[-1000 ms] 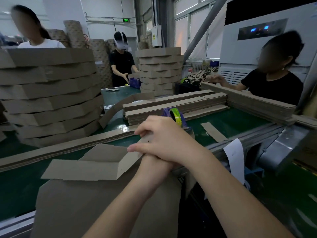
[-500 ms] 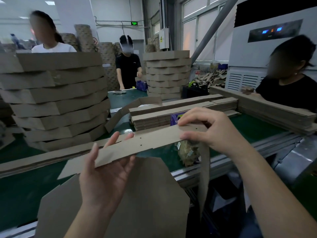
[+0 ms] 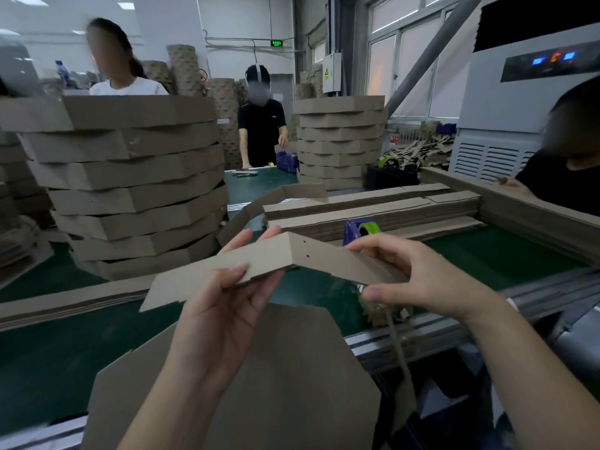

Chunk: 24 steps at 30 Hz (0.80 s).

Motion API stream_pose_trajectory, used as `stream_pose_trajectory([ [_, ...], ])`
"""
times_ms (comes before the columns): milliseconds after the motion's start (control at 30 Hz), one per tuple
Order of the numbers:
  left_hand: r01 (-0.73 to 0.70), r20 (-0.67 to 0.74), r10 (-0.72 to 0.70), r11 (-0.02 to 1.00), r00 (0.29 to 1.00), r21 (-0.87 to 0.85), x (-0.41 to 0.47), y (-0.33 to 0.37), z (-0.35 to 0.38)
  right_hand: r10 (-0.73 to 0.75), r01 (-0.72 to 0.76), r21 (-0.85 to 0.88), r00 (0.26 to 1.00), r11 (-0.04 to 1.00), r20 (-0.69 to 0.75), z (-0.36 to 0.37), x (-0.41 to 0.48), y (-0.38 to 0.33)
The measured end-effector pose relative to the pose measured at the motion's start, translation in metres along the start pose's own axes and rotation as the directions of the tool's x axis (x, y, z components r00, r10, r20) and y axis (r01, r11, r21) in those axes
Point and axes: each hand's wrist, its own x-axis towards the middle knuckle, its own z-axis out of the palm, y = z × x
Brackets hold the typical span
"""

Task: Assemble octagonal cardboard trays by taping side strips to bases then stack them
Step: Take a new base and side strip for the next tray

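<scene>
Cardboard, one strip (image 3: 276,258) in left hand (image 3: 224,306), right hand (image 3: 422,277), one base (image 3: 292,384)

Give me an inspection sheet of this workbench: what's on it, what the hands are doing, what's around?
Surface: green belt with a metal rail at its near edge.
Job's things: side strip, bent at a crease, held above the octagonal base; flat strips piled behind; tape dispenser; stack of trays on the left.
Clutter: loose bent strip; cardboard scraps at the back.
Grippers: left hand and right hand both grip the side strip.
Cables: nothing seen on the bench.
Surroundings: other workers; second tray stack; white cabinet.
</scene>
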Motion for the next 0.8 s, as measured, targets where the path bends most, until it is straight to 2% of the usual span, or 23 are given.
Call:
stream_pose_trajectory([
  [133,-0.043,0.03,0.044,0.998,0.999,-0.036,0.009,0.012,0.006,-0.019,0.011,-0.126,0.998,0.992,-0.063,0.01,0.017,-0.021],
  [300,-0.079,0.041,0.08,0.997,0.996,-0.013,0.014,0.025,0.004,-0.046,0.035,-0.107,0.994,0.994,-0.095,0.014,0.031,-0.036],
  [533,-0.065,0.009,0.065,0.998,0.998,0.006,0.013,0.022,-0.007,-0.044,0.007,-0.295,0.992,0.955,-0.12,0.025,0.039,-0.04],
  [800,0.007,0.021,-0.009,0.996,1.0,0.084,0.013,0.009,-0.012,-0.141,0.13,-0.126,0.987,0.983,-0.079,0.043,0.048,-0.044],
])
